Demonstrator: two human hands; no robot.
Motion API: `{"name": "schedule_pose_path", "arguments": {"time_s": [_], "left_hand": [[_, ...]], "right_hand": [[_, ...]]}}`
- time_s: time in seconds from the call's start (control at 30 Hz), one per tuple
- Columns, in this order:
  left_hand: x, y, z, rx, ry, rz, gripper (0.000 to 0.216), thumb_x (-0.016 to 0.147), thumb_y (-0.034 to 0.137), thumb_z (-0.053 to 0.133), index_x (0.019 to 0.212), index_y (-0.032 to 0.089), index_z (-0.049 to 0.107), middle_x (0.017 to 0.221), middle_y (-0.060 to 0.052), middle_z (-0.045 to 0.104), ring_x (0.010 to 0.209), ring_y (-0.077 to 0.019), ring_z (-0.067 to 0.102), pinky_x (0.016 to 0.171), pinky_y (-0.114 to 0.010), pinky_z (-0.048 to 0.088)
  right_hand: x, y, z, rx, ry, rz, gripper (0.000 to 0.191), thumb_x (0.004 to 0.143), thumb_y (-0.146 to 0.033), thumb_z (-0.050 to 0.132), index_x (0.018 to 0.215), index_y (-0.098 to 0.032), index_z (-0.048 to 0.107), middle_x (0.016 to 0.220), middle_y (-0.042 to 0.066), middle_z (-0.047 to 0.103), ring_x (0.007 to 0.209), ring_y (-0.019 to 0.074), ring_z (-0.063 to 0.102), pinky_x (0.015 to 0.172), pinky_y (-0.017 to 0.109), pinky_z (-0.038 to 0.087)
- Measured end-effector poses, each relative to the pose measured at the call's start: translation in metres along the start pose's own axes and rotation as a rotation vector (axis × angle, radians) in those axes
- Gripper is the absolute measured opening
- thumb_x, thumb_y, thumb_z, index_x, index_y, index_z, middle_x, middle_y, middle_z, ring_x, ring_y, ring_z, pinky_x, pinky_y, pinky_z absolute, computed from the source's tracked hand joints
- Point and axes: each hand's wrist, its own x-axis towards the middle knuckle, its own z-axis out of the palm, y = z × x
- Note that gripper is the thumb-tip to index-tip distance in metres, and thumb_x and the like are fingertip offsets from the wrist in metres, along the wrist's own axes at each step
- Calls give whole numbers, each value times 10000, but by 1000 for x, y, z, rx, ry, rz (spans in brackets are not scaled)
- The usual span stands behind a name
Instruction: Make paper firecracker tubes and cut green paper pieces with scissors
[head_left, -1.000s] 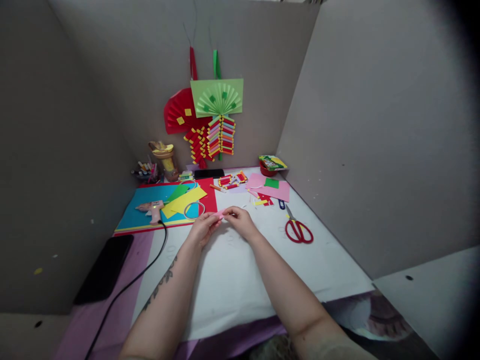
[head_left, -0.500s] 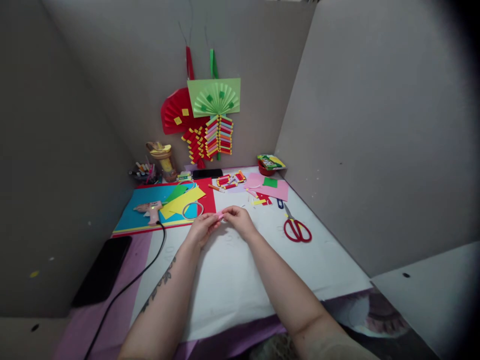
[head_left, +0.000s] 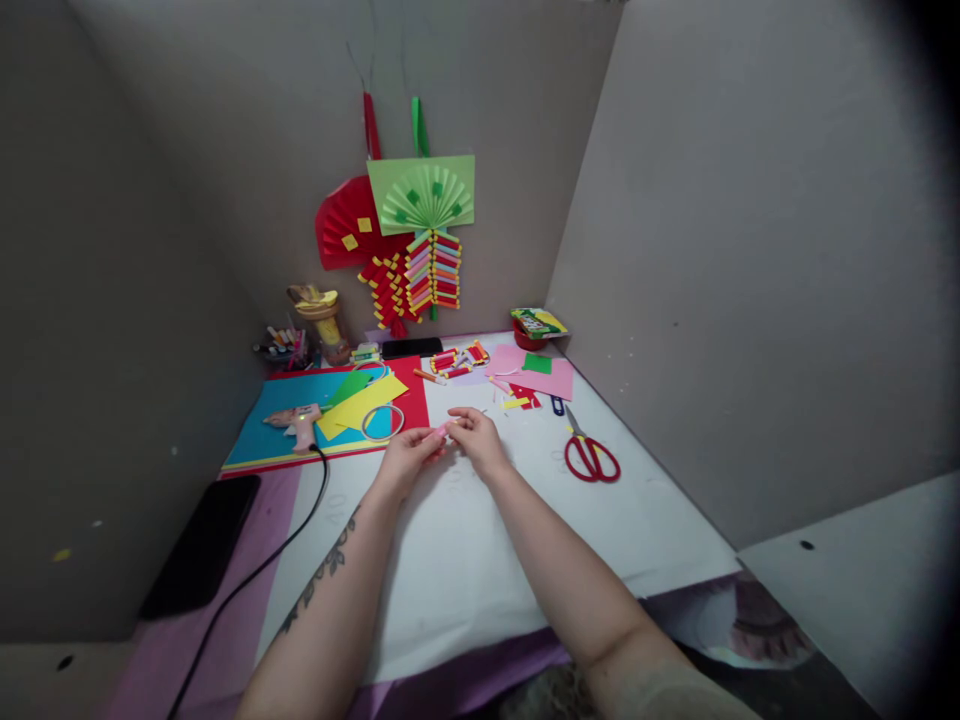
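Observation:
Between my two hands, over the white table covering, is a small piece of pink paper [head_left: 441, 431]. My left hand [head_left: 411, 453] pinches its left end, thumb against fingers. At the other end the thumb and fingers of my right hand [head_left: 475, 440] close on it. Much of the paper is hidden by my fingertips, so I cannot tell whether it is rolled. Beyond my hands lie several small red paper rolls with yellow ends [head_left: 456, 360] and an orange marker [head_left: 429, 377].
Red-handled scissors [head_left: 592, 458] lie on the right, near a pink sheet [head_left: 551, 381]. Coloured sheets [head_left: 274, 405] at left carry a pink glue gun [head_left: 304, 425], its black cable running toward me. A black tablet-like slab [head_left: 201, 545] lies front left. Paper fan decorations [head_left: 424, 195] hang behind.
My fingers have shifted slightly around the pink paper, with my right fingertips a little higher. The whole view has moved slightly; the things on the table stay in place.

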Motion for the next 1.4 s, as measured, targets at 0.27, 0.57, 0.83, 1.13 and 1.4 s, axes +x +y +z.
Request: {"name": "schedule_pose_path", "arguments": {"time_s": [0.27,0.57,0.83,1.13,1.4], "left_hand": [[-1,-2,0,35,-21,40,326,650,381,741,849,126,698,710,-43,673,598,-96,570,568,-189,442],[2,-4,0,25,-15,17,318,643,363,743,840,118,694,732,-50,680,601,-94,580,581,-200,452],[4,-3,-4,-70,-30,-4,289,629,331,755,817,119,695,707,-39,675,577,-72,563,598,-191,455],[5,-4,-5,48,55,107,281,649,337,724,853,144,705,793,-61,702,688,-135,608,681,-251,468],[0,0,-2,562,159,382,240,695,353,666,839,170,726,775,-58,712,694,-176,610,650,-269,448]], "right_hand": [[1,-5,-4,130,-29,190,321,518,-298,742,776,-140,635,594,-24,601,501,83,513,500,210,393],[2,-3,-5,49,-13,95,194,561,-276,704,676,-169,590,507,-58,552,439,77,471,439,196,347],[4,0,-10,-15,-149,37,208,623,-310,694,758,-168,625,573,-41,592,471,80,515,461,194,373],[0,-1,-3,211,-133,142,202,568,-283,736,660,-166,599,590,-21,616,519,81,555,551,207,441],[1,-2,-3,244,-79,194,207,511,-248,743,634,-163,598,585,-15,610,517,91,553,558,229,450]]}}
